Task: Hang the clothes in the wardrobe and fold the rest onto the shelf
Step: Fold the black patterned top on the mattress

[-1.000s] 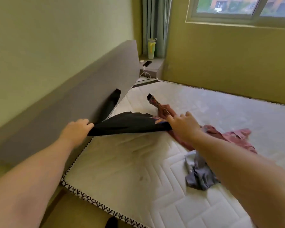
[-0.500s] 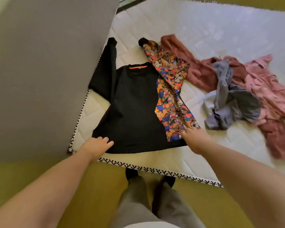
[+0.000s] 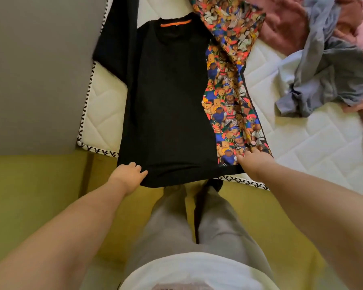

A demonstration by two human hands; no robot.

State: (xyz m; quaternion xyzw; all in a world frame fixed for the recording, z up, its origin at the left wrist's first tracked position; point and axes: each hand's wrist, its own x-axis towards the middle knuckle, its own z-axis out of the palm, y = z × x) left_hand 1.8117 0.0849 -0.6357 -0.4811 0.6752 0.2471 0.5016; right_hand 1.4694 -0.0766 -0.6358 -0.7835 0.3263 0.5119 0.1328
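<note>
Grey headboard (image 3: pixel 36 80): upright panel along the left edge of the mattress (image 3: pixel 105 114), above a yellow-green floor (image 3: pixel 29 195).

Left hand (image 3: pixel 128 174): at the near-left corner of the hem, fingers curled over the fabric edge and thumb beneath, gripping it.

Black shirt (image 3: pixel 168 101): lies spread flat on the near-left part of the mattress. The long axis runs straight away from the person, hem nearest and overhanging the patterned mattress border, collar farthest. An orange collar label (image 3: pixel 175 23) marks the far end. The left sleeve stretches away beside the headboard. The shirt's right side is a teddy-bear print panel (image 3: pixel 228 97), many-coloured, which slants outward toward the far right.

Grey trousers (image 3: pixel 197 222): the person's legs, standing at the mattress edge just below the hem.

Right hand (image 3: pixel 254 162): at the near-right corner of the hem on the print panel, knuckles up, fingers bent down into the cloth and holding it; the fingertips are hidden.

Grey garment (image 3: pixel 327 74): crumpled on the mattress, well apart from the shirt, to the right.

Pink and maroon clothes (image 3: pixel 285 24): heaped at the far right, partly under the grey garment.
</note>
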